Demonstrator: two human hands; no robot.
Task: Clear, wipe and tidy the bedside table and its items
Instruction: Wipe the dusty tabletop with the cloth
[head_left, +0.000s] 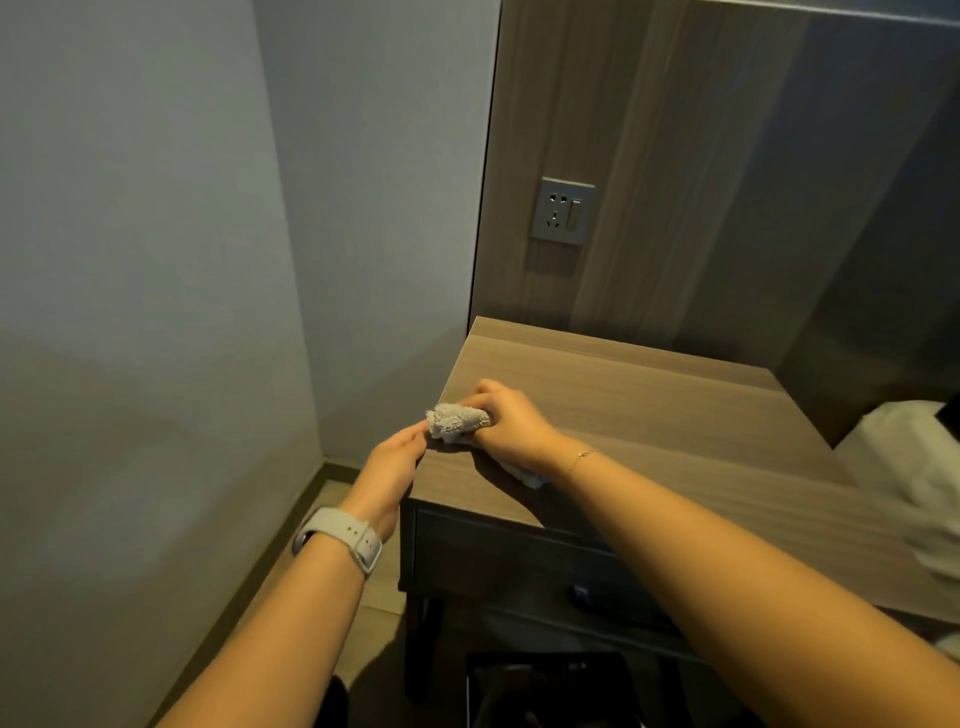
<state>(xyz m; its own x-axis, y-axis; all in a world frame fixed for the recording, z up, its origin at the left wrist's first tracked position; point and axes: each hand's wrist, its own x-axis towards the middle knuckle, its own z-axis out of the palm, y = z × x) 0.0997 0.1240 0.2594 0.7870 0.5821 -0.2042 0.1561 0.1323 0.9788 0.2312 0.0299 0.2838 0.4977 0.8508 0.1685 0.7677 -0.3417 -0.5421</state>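
Observation:
A wooden bedside table (649, 415) stands against a wood-panelled wall, with a dark drawer front below its top. My right hand (511, 423) grips a bunched grey cloth (454, 422) at the table's left front part; a loose end of the cloth shows under my wrist. My left hand (395, 465) reaches in from the table's left edge and its fingertips touch the cloth's left end. Nothing else lies on the visible tabletop.
A grey wall socket (562, 210) sits on the panel above the table. White bedding (914, 467) lies at the right. A grey wall closes in on the left, with a narrow strip of floor (332, 525) beside the table. A dark bin (550, 686) sits under the table.

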